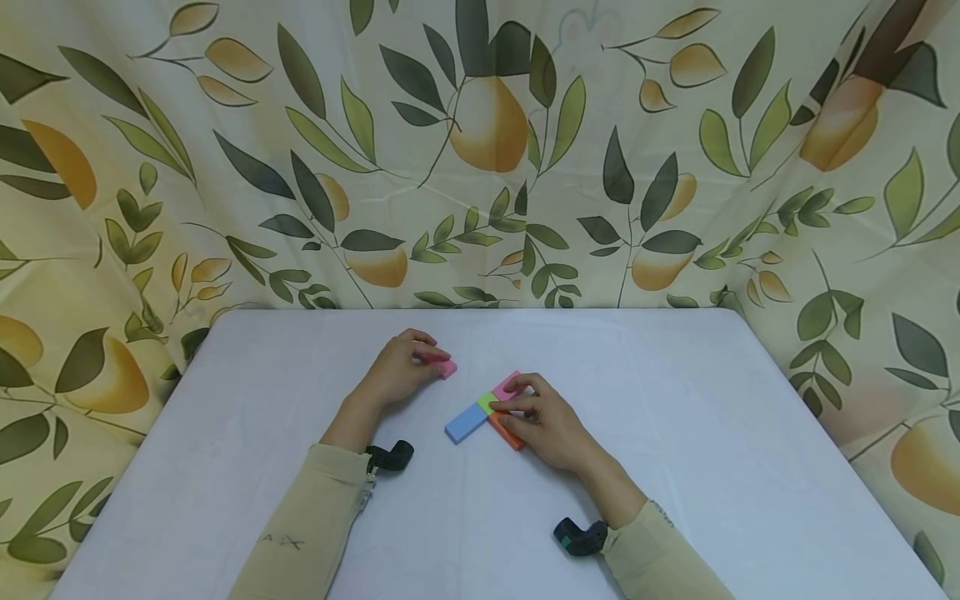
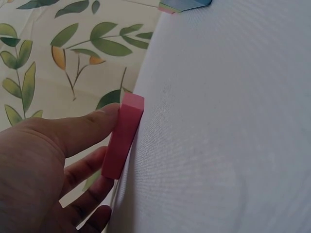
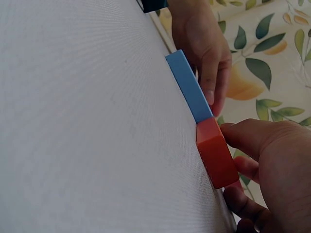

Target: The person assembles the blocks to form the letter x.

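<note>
My left hand pinches a pink block between thumb and fingers, low over the white table, left of the other blocks. In the left wrist view, the thumb presses one side of this pink block. My right hand lies over a group of touching blocks. Its fingertips rest on a green block, an orange block and a second pink block, partly covering them. A long blue block extends from the green one toward the near left. The right wrist view shows the orange block beside the right thumb.
The blocks lie on a white cloth-covered table. A leaf-and-fruit patterned curtain hangs behind the table and along its sides. Each wrist carries a black camera mount, one on the left and one on the right.
</note>
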{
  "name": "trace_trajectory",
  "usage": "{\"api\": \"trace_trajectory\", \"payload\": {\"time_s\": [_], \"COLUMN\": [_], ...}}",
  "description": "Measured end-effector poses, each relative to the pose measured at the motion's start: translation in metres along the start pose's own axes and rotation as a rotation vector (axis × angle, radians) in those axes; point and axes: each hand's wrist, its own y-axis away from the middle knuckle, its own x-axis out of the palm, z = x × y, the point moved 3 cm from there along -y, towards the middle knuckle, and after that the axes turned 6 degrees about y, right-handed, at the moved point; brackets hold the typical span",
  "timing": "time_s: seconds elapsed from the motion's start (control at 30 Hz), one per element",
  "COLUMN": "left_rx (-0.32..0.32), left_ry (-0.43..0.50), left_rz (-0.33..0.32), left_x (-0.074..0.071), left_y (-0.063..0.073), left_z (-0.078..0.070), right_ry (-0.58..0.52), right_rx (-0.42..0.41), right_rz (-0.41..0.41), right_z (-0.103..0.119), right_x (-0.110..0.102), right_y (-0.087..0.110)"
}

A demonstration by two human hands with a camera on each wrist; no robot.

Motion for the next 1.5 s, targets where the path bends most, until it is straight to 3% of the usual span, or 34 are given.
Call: {"api": "trace_trajectory", "payload": {"time_s": [0.5, 1.5], "left_rx": [0.045, 0.036], "left_ry": [-0.002, -0.008], "left_rz": [0.030, 0.103], "left_x": [0.0025, 0.0086], "left_y": [-0.0009, -0.0004], "left_z": [-0.0009, -0.0055], "right_ry": [0.014, 0.011], "right_rx": [-0.006, 0.002], "right_rz": [-0.007, 0.001], "right_z": [0.0003, 0.0018], "right_x": [-0.0001, -0.0008], "right_y": [-0.0003, -0.0002]}}
